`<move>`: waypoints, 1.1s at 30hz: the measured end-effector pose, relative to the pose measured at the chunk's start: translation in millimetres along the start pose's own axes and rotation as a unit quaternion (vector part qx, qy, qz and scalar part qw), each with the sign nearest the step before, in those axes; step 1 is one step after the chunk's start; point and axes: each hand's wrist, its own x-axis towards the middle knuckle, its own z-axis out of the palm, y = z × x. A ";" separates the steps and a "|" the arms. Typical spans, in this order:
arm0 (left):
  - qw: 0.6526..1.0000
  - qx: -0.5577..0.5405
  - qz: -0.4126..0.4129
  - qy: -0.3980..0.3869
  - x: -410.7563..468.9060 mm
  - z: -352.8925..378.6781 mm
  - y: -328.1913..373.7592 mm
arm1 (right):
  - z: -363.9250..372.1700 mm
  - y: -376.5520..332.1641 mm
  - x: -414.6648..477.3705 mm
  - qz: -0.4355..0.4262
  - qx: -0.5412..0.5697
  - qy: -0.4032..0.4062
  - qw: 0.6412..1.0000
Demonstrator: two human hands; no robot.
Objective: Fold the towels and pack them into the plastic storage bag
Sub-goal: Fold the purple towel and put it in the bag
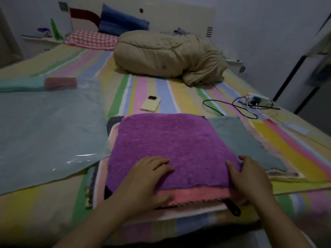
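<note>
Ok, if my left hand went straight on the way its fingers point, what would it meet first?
The left hand rests on the purple towel, so it would slide across that; next probably the grey towel, though depth is unclear.

Hands: two, the left hand [148, 178] and the right hand [250, 178]. Stacked towels that can be told apart: three, namely the purple towel [170, 149], pink towel [197, 194] and grey-green towel [241, 140]; the lower layers cannot be counted. Rolled towels: two, the teal roll [21, 85] and red-brown roll [60, 83]. Plastic storage bag [44, 131]: one. Phone [150, 105]: one. Pillows: two, the checked pillow [89, 40] and blue pillow [121, 20]. Quilt bundle [161, 54]: one. Power strip [258, 100]: one.
</note>
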 end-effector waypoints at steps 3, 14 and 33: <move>1.000 -0.009 -0.012 0.011 -2.9 0.3 5.1 | 0.7 9.5 5.3 -0.012 0.012 -0.010 1.000; 0.986 -0.024 -0.124 0.109 -27.3 -31.1 -8.2 | -14.7 30.9 -7.0 -0.307 0.126 -0.056 0.941; 0.942 -0.136 -0.285 0.114 -30.8 -69.1 -37.2 | 1.9 44.2 -1.4 -0.259 0.203 0.090 0.940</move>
